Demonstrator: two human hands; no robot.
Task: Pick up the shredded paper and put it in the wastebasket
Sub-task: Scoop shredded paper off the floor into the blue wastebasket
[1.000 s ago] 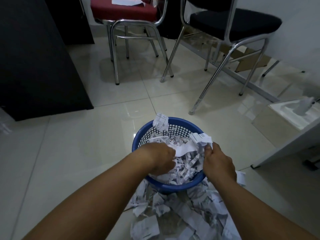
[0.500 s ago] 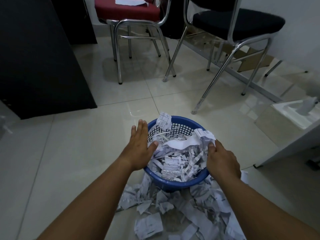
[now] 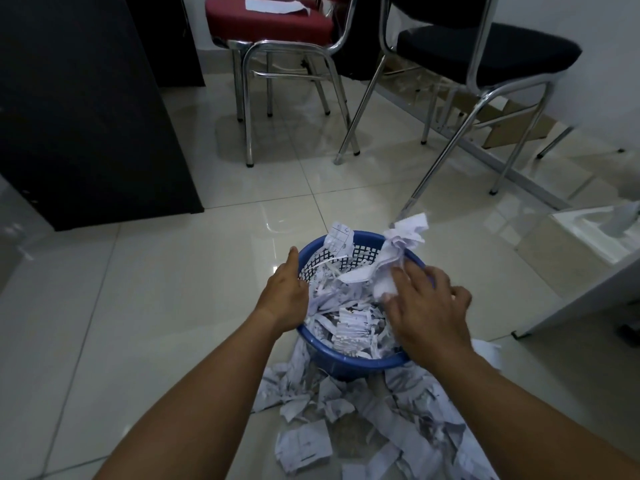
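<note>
A blue mesh wastebasket [image 3: 349,363] stands on the tiled floor, heaped with shredded paper [image 3: 349,323]. My left hand [image 3: 285,292] rests against the basket's left rim with its fingers straight. My right hand [image 3: 426,306] lies over the right side of the basket, fingers spread. It presses on a crumpled wad of paper [image 3: 401,244] that sticks up above the far right rim. More torn paper [image 3: 381,427] is strewn on the floor in front of the basket, between my forearms.
A red-seated chair [image 3: 270,26] and a black-seated chair [image 3: 485,53] with chrome legs stand behind the basket. A dark cabinet [image 3: 86,116] fills the left. A white furniture edge [image 3: 588,289] runs along the right.
My left hand came out of the basket and settled on its left rim. My right hand let go of the paper strip, spread its fingers and moved over the pile.
</note>
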